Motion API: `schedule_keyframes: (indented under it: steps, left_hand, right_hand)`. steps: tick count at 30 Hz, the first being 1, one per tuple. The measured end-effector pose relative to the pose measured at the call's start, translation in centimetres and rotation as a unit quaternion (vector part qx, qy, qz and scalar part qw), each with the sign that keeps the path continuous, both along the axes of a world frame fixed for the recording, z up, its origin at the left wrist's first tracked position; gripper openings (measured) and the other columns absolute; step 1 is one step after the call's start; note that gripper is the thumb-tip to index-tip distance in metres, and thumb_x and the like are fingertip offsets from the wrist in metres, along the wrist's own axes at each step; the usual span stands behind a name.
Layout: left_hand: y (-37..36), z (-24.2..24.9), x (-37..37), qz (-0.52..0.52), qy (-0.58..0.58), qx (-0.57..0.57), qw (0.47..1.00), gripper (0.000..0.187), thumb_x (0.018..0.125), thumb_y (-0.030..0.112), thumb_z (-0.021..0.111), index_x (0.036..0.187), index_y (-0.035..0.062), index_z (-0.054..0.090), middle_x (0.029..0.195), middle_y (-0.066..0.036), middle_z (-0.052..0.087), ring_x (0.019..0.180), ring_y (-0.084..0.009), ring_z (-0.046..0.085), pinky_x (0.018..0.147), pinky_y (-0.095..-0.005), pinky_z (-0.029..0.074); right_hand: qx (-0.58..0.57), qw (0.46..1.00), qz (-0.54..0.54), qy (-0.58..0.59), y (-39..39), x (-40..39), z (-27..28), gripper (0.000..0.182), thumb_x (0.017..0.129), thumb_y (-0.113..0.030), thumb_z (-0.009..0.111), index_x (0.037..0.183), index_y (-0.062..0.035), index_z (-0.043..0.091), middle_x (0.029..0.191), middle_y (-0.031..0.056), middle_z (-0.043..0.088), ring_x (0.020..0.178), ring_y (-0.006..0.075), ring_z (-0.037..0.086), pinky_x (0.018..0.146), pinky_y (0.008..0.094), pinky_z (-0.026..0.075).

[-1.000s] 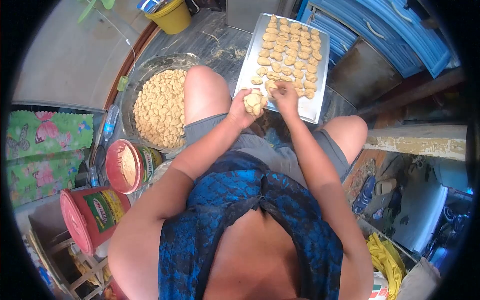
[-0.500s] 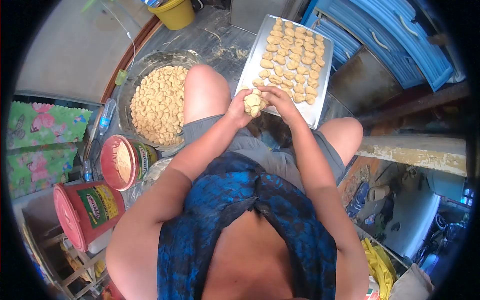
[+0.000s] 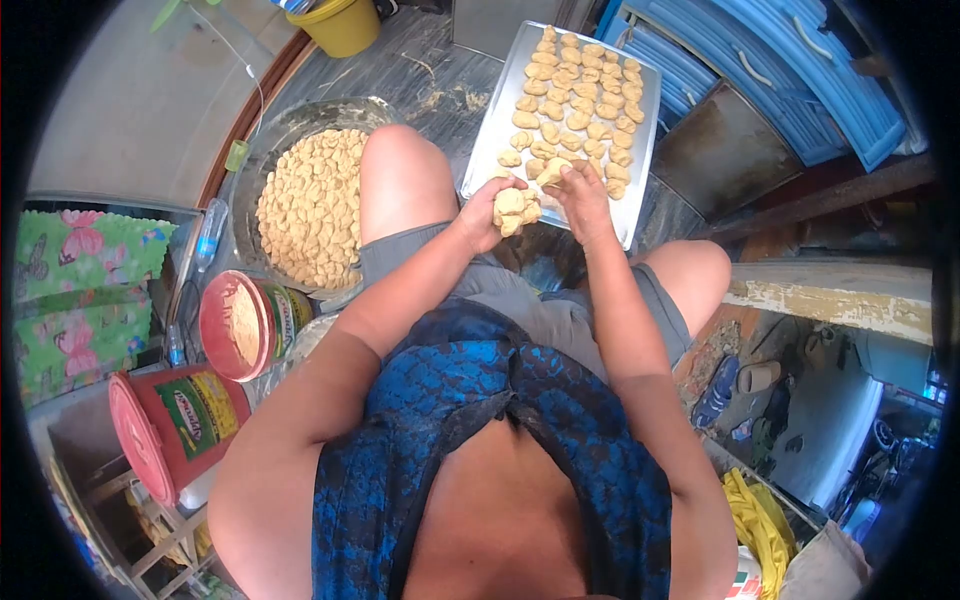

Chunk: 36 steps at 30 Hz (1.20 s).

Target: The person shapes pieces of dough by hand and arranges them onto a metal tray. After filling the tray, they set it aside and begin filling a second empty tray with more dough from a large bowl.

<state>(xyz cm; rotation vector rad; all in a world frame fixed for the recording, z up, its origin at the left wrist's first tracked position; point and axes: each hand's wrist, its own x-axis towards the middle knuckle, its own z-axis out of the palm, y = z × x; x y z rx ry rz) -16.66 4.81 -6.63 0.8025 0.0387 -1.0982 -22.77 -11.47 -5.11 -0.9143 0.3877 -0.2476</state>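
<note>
Several lumps of pale yellow dough [image 3: 516, 210] are bunched in my left hand [image 3: 483, 214], its fingers closed around them. My right hand [image 3: 588, 203] pinches a single dough piece [image 3: 553, 172] over the near edge of the metal baking tray [image 3: 487, 167]. Rows of shaped dough pieces [image 3: 578, 121] lie on that tray, which rests on the floor in front of me. Left of my knee, a wide basin [image 3: 255, 165] holds a big heap of similar dough pieces [image 3: 315, 205].
Red buckets [image 3: 180, 425] stand at my left, one open with pale flour-like powder [image 3: 243, 325] in it. A plastic bottle [image 3: 210, 235] is beside the basin. A yellow bucket [image 3: 342, 28] stands at the back. Blue drawers [image 3: 770, 75] and a wooden beam [image 3: 830, 300] border the right side.
My right hand has moved away from my left toward the tray, with one dough piece now between its fingers. The left hand keeps the remaining lumps. The view has shifted slightly.
</note>
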Motion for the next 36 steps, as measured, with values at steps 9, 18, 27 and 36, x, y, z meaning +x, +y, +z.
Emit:
schedule_keyframes:
  steps: [9, 18, 27, 36]
  left_hand:
    - [-0.3, -1.2, 0.5, 0.099, 0.014, 0.034, 0.994, 0.029, 0.09, 0.034, 0.041, 0.098, 0.0103, 0.055, 0.089, -0.009, 0.063, 0.076, -0.0236, 0.063, 0.051, -0.0317, 0.047]
    - [0.1, -1.7, -0.1, -0.15, 0.012, 0.041, 0.988, 0.021, 0.085, 0.019, 0.05, 0.095, 0.0019, 0.059, 0.089, -0.009, 0.064, 0.079, -0.0195, 0.063, 0.074, -0.0324, 0.052]
    - [-0.7, -1.4, -0.5, -0.127, -0.023, 0.092, 0.987, 0.021, 0.085, 0.02, 0.052, 0.093, 0.0028, 0.06, 0.088, -0.008, 0.064, 0.077, -0.019, 0.063, 0.072, -0.0318, 0.052]
    - [-0.9, -2.2, 0.0, -0.028, 0.023, 0.04, 0.999, 0.032, 0.09, 0.034, 0.05, 0.092, 0.0035, 0.059, 0.087, -0.009, 0.064, 0.077, -0.0217, 0.064, 0.072, -0.0359, 0.053]
  right_hand:
    - [-0.684, 0.725, -0.016, 0.073, 0.9, 0.5, -5.0, 0.017, 0.074, -0.011, 0.067, 0.091, -0.0089, 0.066, 0.089, 0.012, 0.062, 0.084, 0.0309, 0.059, 0.078, 0.037, 0.047]
    - [-0.454, 0.887, 0.06, 0.064, 0.2, 0.4, -2.5, 0.021, 0.079, -0.008, 0.06, 0.098, -0.002, 0.066, 0.088, 0.0076, 0.062, 0.072, 0.0161, 0.056, 0.066, 0.0271, 0.045]
    - [-0.275, 0.954, 0.028, 0.113, -3.1, -0.7, -1.5, 0.02, 0.079, -0.007, 0.066, 0.097, 0.0022, 0.061, 0.081, 0.0069, 0.061, 0.069, 0.013, 0.058, 0.058, 0.0266, 0.049]
    - [-0.671, 0.726, 0.021, 0.15, -2.7, -1.3, -4.0, 0.021, 0.071, -0.019, 0.071, 0.086, -0.0048, 0.069, 0.083, 0.0116, 0.06, 0.084, 0.0258, 0.06, 0.073, 0.0324, 0.047]
